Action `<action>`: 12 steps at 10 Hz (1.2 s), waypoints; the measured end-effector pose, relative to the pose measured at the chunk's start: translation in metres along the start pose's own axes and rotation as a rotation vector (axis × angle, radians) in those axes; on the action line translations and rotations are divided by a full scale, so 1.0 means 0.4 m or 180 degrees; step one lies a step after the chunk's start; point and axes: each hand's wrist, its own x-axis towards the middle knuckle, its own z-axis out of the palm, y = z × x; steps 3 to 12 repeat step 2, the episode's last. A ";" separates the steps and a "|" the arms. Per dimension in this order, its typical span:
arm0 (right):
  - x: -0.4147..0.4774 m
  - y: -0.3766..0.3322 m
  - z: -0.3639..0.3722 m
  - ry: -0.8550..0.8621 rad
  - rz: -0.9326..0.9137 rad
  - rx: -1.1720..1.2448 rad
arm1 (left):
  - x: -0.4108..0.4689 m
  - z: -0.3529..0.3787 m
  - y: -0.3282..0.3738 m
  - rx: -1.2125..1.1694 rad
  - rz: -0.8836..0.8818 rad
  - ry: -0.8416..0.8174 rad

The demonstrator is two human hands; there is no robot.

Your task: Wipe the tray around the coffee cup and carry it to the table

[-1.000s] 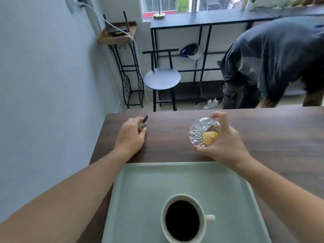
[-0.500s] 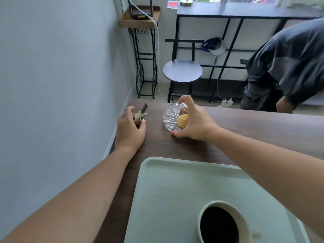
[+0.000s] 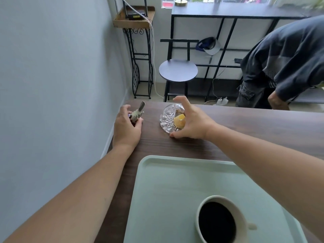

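A person reaches both bare arms across a dark wood-grain bench (image 3: 245,130) beside a pale grey wall (image 3: 52,85). The left hand (image 3: 127,128) rests on the bench near the wall, its fingers curled around a small bird figurine (image 3: 137,114) whose tail points up and away; the hand appears to be gripping it, though part of the figurine is hidden behind the fingers. The right hand (image 3: 192,122) is spread wide with fingers apart, cupped against the right side of a cut-glass bowl (image 3: 171,118) lying tipped on the bench, its thumb touching the surface at the bowl's near edge. A yellow-orange piece (image 3: 179,121) sits inside the glass; what it is cannot be made out.

Nearer the camera, a pale green tray (image 3: 166,186) lies flat on the bench, well apart from both hands. A white coffee cup (image 3: 219,220), filled with black coffee, stands upright at the tray's near right part, its handle pointing right.

Beyond the bench stand a round-seated black stool (image 3: 178,70), a tall black metal-framed table (image 3: 228,10) under a window, and a wrought-iron stand (image 3: 140,64) carrying a wooden shelf with a router. At far right, another person (image 3: 287,62) in dark clothing bends forward.
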 end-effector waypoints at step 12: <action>-0.105 -0.014 -0.060 0.0803 0.0013 0.0766 | -0.026 -0.033 0.010 -0.0598 -0.0251 0.0137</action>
